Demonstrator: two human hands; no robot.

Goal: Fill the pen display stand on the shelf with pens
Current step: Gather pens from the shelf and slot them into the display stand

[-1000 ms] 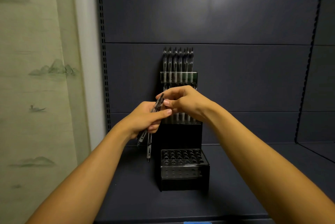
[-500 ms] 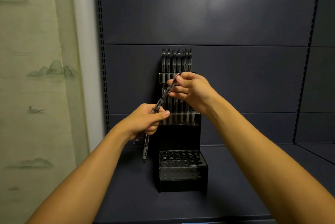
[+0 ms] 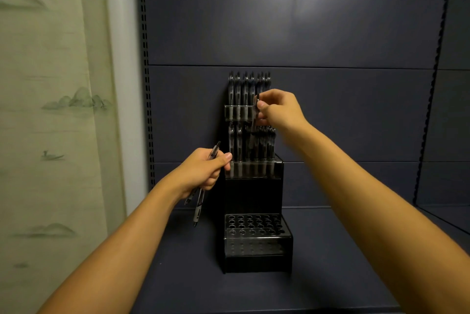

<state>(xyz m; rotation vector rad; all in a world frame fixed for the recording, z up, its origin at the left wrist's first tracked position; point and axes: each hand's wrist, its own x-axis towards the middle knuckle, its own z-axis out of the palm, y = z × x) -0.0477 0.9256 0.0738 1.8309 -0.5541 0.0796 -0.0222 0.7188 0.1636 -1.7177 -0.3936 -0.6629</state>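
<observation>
Curtain [image 3: 50, 110] far left, pale, printed hills. Left hand [image 3: 203, 174] beside stand, fingers curled round spare pens [image 3: 199, 203], tips hanging down; loose grip could let one slip to shelf [image 3: 330, 275]. Pen display stand [image 3: 254, 186] mid-shelf against back panel: black, three tiers, top row full, middle row partly filled, bottom grid of holes bare. Right hand [image 3: 277, 110] pinches single pen [image 3: 255, 120] by cap, upright above middle row; misaligned tip may miss hole or knock neighbouring pens.
</observation>
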